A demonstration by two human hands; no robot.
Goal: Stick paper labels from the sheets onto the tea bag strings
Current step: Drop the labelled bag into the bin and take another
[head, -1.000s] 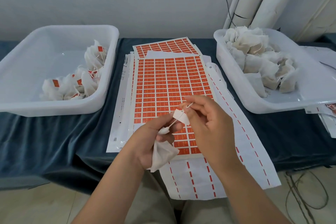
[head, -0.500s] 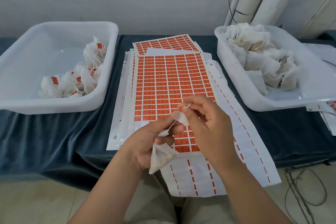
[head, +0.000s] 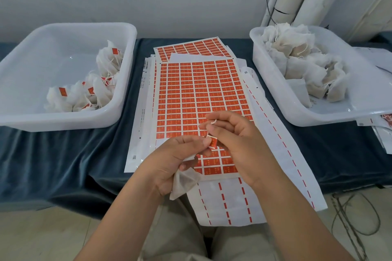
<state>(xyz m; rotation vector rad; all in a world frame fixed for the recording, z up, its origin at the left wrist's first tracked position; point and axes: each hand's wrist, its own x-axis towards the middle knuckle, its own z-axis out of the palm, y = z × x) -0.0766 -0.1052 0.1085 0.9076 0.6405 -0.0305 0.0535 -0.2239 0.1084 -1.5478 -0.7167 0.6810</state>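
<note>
While left hand (head: 169, 161) grips tea bag (head: 183, 184) hanging corner-down, right hand (head: 237, 144) pinches string (head: 213, 122)

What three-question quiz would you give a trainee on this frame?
1. True or false: the tea bags in the left tub carry orange labels.
2. Fill in: the label sheets lie ___ the two tubs.
3. The held tea bag hangs from: A. the left hand B. the right tub's rim C. the table edge.
Key: 1 true; 2 between; 3 A.
</note>
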